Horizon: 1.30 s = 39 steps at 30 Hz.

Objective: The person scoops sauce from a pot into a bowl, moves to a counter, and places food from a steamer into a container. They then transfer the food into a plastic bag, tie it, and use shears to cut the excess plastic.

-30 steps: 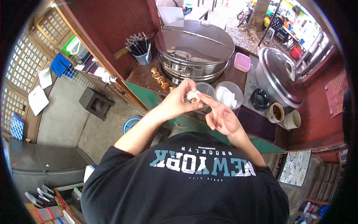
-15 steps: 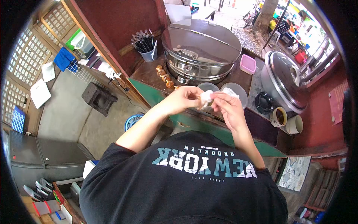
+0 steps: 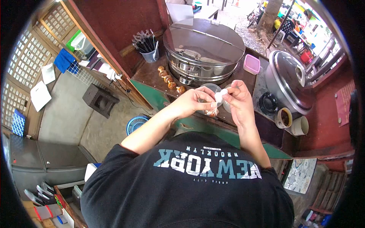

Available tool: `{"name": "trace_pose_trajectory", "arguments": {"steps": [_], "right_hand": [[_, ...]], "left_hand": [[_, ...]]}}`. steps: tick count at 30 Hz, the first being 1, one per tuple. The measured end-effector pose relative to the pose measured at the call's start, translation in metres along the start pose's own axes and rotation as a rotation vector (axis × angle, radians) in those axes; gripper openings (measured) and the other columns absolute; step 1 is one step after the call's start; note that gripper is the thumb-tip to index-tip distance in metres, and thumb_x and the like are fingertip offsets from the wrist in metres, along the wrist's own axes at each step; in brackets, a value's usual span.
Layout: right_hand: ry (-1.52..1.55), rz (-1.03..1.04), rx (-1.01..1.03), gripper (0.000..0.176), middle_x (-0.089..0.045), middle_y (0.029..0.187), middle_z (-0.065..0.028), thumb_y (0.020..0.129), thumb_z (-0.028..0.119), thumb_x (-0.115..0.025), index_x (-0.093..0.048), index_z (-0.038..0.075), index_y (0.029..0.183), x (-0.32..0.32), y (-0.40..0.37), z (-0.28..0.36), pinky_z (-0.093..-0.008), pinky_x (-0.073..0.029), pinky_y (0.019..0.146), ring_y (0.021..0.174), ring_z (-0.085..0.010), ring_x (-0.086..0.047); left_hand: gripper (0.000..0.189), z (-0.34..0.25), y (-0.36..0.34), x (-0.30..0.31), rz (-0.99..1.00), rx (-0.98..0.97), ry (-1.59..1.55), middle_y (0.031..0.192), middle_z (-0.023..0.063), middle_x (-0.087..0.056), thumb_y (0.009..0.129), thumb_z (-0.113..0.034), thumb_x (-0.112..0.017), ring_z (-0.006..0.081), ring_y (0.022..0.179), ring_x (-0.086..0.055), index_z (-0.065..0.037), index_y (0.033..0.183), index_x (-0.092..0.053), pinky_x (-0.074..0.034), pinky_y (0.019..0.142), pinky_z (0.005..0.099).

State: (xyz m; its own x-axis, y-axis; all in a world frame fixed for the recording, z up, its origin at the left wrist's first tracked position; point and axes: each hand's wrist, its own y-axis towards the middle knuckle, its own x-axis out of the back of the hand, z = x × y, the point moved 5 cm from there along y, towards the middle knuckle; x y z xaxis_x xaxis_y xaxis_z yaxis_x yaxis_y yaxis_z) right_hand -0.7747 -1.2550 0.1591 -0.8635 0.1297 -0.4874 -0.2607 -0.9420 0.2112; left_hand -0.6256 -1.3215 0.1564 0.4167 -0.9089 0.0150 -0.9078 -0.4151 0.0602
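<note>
Between my hands, above the counter's front edge, is a small plastic bag [image 3: 219,95] with a bunched white top. Its lower end hangs below my left fingers and looks reddish-brown; what is inside I cannot make out. My left hand [image 3: 195,102] pinches the bag from the left. My right hand [image 3: 240,99] grips its top between thumb and fingers. Several small knotted bags with brown contents [image 3: 167,78] lie in a row on the counter, left of my hands. A clear round container [image 3: 211,87] sits just behind my fingers, partly hidden.
A large round steel pot [image 3: 205,41] with a lid stands at the back. To its left is a tub of black-handled utensils [image 3: 150,53]. On the right are a pink-lidded box [image 3: 251,64], a big lidded pot [image 3: 287,81], black bowls [image 3: 268,103] and two cups [image 3: 283,118].
My right hand has lifted and turned upward, drawing the bag's top up and to the right. Another brown bag at the row's near end shows more clearly.
</note>
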Motion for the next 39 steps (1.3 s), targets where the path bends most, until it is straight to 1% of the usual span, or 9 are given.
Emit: {"name": "trace_pose_trajectory", "arguments": {"steps": [3,6,9,14,17,20,26,35,39], "right_hand": [[0.020,-0.027,0.013,0.032,-0.066,0.085,-0.0070,0.079,-0.009,-0.065,-0.048,0.007,0.101,-0.001,0.001,0.008,-0.0256,-0.047,0.079,0.083,-0.0134,-0.063],[0.020,-0.052,0.008,0.030,-0.066,0.087,-0.0075,0.080,-0.008,-0.065,-0.048,0.007,0.100,-0.001,-0.001,0.009,-0.0258,-0.048,0.078,0.083,-0.0140,-0.063],[-0.034,-0.049,0.002,0.030,-0.066,0.088,-0.0080,0.079,-0.009,-0.065,-0.048,0.006,0.100,-0.006,-0.001,0.011,-0.0255,-0.049,0.076,0.081,-0.0143,-0.063],[-0.227,-0.047,0.133,0.033,-0.062,0.089,-0.0044,0.078,-0.009,-0.065,-0.052,0.005,0.104,-0.010,0.001,0.021,-0.0232,-0.049,0.074,0.082,-0.0112,-0.061],[-0.539,-0.018,0.099,0.030,-0.061,0.087,-0.0040,0.078,-0.009,-0.064,-0.057,0.001,0.105,-0.011,0.001,0.026,-0.0223,-0.048,0.075,0.082,-0.0096,-0.059],[-0.953,-0.033,0.251,0.022,-0.060,0.086,-0.0035,0.081,-0.006,-0.064,-0.061,-0.002,0.102,-0.018,-0.003,0.040,-0.0219,-0.047,0.075,0.082,-0.0090,-0.058],[-0.754,-0.119,0.269,0.007,-0.064,0.082,-0.0043,0.083,0.001,-0.065,-0.064,-0.003,0.090,-0.007,0.002,0.034,-0.0226,-0.048,0.065,0.070,-0.0086,-0.059],[-0.310,-0.188,0.072,0.010,-0.061,0.079,-0.0014,0.089,0.010,-0.063,-0.057,0.002,0.092,0.004,0.007,0.031,-0.0182,-0.042,0.059,0.065,-0.0069,-0.054],[-0.283,-0.077,0.048,0.017,-0.062,0.078,-0.0021,0.086,0.011,-0.067,-0.061,-0.001,0.097,0.003,0.007,0.032,-0.0215,-0.046,0.062,0.066,-0.0088,-0.057]], "left_hand": [[0.018,-0.006,-0.001,0.001,0.023,-0.010,0.098,0.110,0.0048,-0.052,0.084,-0.022,-0.070,0.0149,0.103,-0.051,-0.005,0.087,-0.072,-0.040,0.092,0.0289],[0.023,-0.006,0.000,0.001,0.066,-0.031,0.160,0.115,0.0056,-0.054,0.085,-0.022,-0.069,0.0144,0.107,-0.051,-0.004,0.099,-0.069,-0.039,0.093,0.0295],[0.030,-0.012,0.006,-0.011,-0.010,-0.017,-0.226,0.109,0.0054,-0.061,0.086,-0.022,-0.069,0.0124,0.102,-0.055,-0.003,0.109,-0.063,-0.044,0.088,0.0288],[0.025,-0.011,0.014,-0.011,-0.193,-0.010,-0.203,0.090,0.0021,-0.065,0.087,-0.015,-0.067,0.0085,0.084,-0.059,-0.002,0.106,-0.059,-0.047,0.075,0.0234],[0.027,-0.011,0.014,-0.011,-0.253,0.018,-0.057,0.091,0.0018,-0.064,0.085,-0.010,-0.068,0.0074,0.086,-0.059,-0.002,0.108,-0.057,-0.048,0.077,0.0221],[0.027,-0.013,0.014,-0.015,-0.194,-0.001,-0.205,0.091,0.0020,-0.065,0.085,-0.008,-0.068,0.0078,0.087,-0.059,-0.002,0.109,-0.056,-0.048,0.077,0.0225],[0.027,-0.007,0.021,-0.016,-0.159,-0.120,-0.281,0.093,0.0028,-0.064,0.085,-0.004,-0.065,0.0089,0.087,-0.061,-0.001,0.111,-0.055,-0.048,0.077,0.0226],[0.017,-0.014,0.026,-0.025,-0.090,-0.180,-0.296,0.094,0.0014,-0.062,0.089,-0.011,-0.061,0.0075,0.087,-0.056,-0.002,0.103,-0.059,-0.046,0.076,0.0230],[0.016,-0.014,0.025,-0.020,-0.143,-0.171,-0.366,0.091,0.0013,-0.064,0.090,-0.012,-0.061,0.0084,0.084,-0.058,-0.002,0.103,-0.060,-0.046,0.077,0.0242]]}}
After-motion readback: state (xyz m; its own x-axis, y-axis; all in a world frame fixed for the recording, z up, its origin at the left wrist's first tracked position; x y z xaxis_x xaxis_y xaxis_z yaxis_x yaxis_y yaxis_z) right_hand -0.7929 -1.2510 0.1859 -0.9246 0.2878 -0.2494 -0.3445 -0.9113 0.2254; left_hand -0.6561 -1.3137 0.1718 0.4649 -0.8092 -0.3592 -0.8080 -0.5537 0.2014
